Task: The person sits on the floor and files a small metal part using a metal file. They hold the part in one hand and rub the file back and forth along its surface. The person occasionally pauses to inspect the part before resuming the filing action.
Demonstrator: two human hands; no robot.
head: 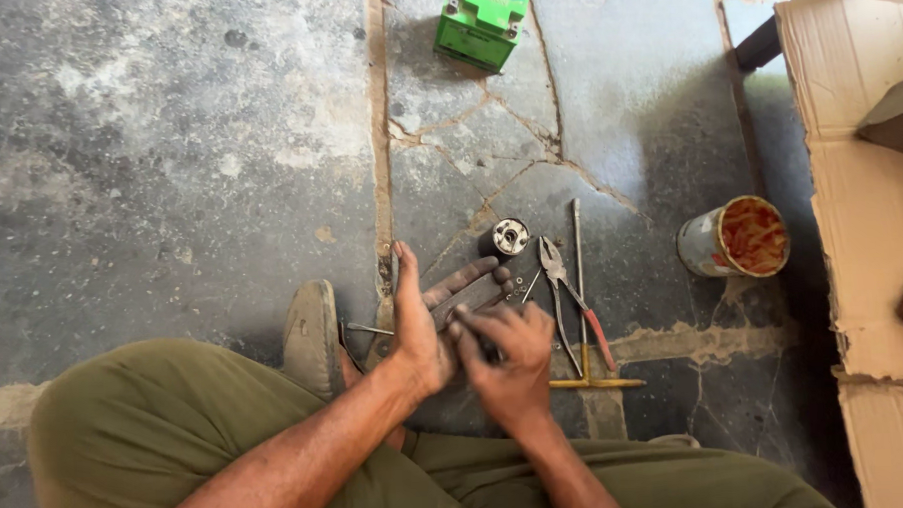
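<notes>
Flat metal part (pixel 470 295) on left hand (pixel 426 320) fingers (pixel 464 279), right hand (pixel 510 354) fingers pinching it

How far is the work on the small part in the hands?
Done: pliers with red handles and a yellow T-handled tool lie out on the stone floor. In hand: left hand and right hand hold a dark small part, mostly hidden. Left: the round metal cylinder lies untouched.

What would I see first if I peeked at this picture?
Probably the two grimy hands, left hand and right hand, pressed together over a small dark part low in the middle. Next, the bright green battery at the top, and the rusty tin can on the right.
</notes>
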